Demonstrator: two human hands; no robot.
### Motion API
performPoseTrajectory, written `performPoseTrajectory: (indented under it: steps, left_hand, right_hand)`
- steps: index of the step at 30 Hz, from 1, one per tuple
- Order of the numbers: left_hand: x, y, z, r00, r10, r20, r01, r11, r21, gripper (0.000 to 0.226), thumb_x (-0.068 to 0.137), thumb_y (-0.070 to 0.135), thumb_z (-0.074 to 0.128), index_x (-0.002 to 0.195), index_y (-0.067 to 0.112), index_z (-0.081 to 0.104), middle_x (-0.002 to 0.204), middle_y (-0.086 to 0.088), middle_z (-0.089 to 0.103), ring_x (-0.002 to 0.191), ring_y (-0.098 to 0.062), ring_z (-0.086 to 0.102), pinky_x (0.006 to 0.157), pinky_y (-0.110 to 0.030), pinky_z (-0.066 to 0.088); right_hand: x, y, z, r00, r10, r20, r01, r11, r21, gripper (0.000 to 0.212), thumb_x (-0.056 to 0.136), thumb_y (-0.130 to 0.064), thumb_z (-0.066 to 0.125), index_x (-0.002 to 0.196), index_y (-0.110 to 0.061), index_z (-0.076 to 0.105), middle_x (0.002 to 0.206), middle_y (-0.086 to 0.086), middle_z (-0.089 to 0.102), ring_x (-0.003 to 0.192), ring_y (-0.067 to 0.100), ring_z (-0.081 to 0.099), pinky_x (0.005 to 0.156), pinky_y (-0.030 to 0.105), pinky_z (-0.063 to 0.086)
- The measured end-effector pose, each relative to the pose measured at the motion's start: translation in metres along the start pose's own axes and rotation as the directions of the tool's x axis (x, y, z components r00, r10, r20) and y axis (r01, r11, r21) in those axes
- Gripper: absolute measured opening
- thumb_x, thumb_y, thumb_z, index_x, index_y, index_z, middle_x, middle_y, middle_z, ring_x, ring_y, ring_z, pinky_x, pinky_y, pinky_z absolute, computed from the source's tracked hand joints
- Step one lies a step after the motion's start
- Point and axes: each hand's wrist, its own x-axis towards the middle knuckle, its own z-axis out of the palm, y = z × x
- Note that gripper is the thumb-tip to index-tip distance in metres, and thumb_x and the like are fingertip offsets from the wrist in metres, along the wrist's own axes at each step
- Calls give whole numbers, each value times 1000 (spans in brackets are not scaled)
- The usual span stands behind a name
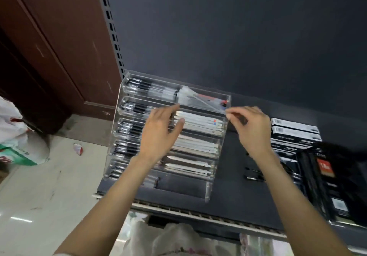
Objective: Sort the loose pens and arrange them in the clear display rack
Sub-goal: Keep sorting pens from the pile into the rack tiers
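Observation:
A clear stepped display rack (pixel 208 193) stands on a dark shelf, with black-capped pens (pixel 131 128) filling the left of its tiers and white pens (pixel 198 122) on the right. A translucent pen (pixel 200 100) lies slanted across the top tier. My right hand (pixel 252 130) is at the rack's right edge, thumb and forefinger pinched at that pen's lower end. Over the rack's middle tiers, my left hand (pixel 160 134) is spread flat, its fingertips near the pen's upper part. A few dark loose pens (pixel 252 177) lie on the shelf right of the rack.
Black and white pen boxes (pixel 294 134) are stacked at the right of the shelf (pixel 228 176). A dark back panel rises behind the rack. Plastic bags (pixel 19 146) sit on the tiled floor at left, and more bags (pixel 178 238) lie below the shelf edge.

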Motion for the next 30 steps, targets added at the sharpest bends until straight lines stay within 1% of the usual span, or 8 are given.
performPoseTrajectory:
  steps: [2,5,10,16,21,24,27,30]
  left_hand:
    - [23,-10,0,994,85,-65,-74,986,148,43,91,28,52,131,13,52,123,-4,59,118,-21,46,102,-33,34]
    - [50,-22,3,993,106,-57,-87,961,261,43,87,21,58,129,11,53,124,-7,58,121,-25,44,105,-37,30]
    - [71,-25,10,991,125,45,-132,922,364,41,91,23,55,129,11,53,125,-7,60,126,-26,43,114,-44,21]
    - [74,-27,14,982,139,128,-179,902,393,41,90,24,56,130,14,53,128,-5,59,131,-21,40,118,-47,9]
    - [71,-31,15,983,136,127,-172,926,337,44,90,23,57,133,12,52,127,-7,61,135,-20,38,119,-45,7]
    - [68,-27,16,982,125,139,-161,943,293,49,90,21,59,136,9,48,135,-10,54,138,-20,34,119,-42,3]
    - [65,-25,16,978,166,129,-198,934,299,48,88,18,61,133,7,51,135,-10,54,136,-24,36,117,-42,7]
    - [56,-18,18,956,281,87,-294,902,317,41,87,20,53,127,9,56,126,-8,60,127,-26,45,114,-45,26]
  right_hand:
    - [22,12,2,999,-38,-14,36,988,-149,8,83,-21,70,90,-21,75,81,-5,71,78,19,56,66,26,41]
    - [42,17,12,994,-107,15,108,961,-254,7,79,-17,74,86,-19,75,80,-3,72,78,23,57,67,29,45]
    - [50,18,24,986,-107,128,138,955,-264,5,80,-17,73,83,-20,76,77,-4,72,79,23,55,68,26,39]
    - [50,18,28,977,-87,197,140,952,-273,10,84,-13,68,83,-20,75,81,-5,72,83,20,53,73,27,41]
    - [46,15,36,956,-175,234,239,929,-283,27,84,-6,62,106,-16,72,109,-3,70,95,22,56,82,36,46]
    - [41,16,38,957,-168,237,241,914,-327,27,84,-8,62,109,-13,71,112,-3,69,99,23,56,84,36,46]
    - [36,15,36,962,-167,214,232,917,-325,28,83,-7,64,109,-12,71,112,-1,69,101,22,57,85,36,47]
    - [25,11,25,973,-180,143,212,945,-250,30,85,-8,60,112,-14,69,115,-1,67,105,21,57,86,35,47]
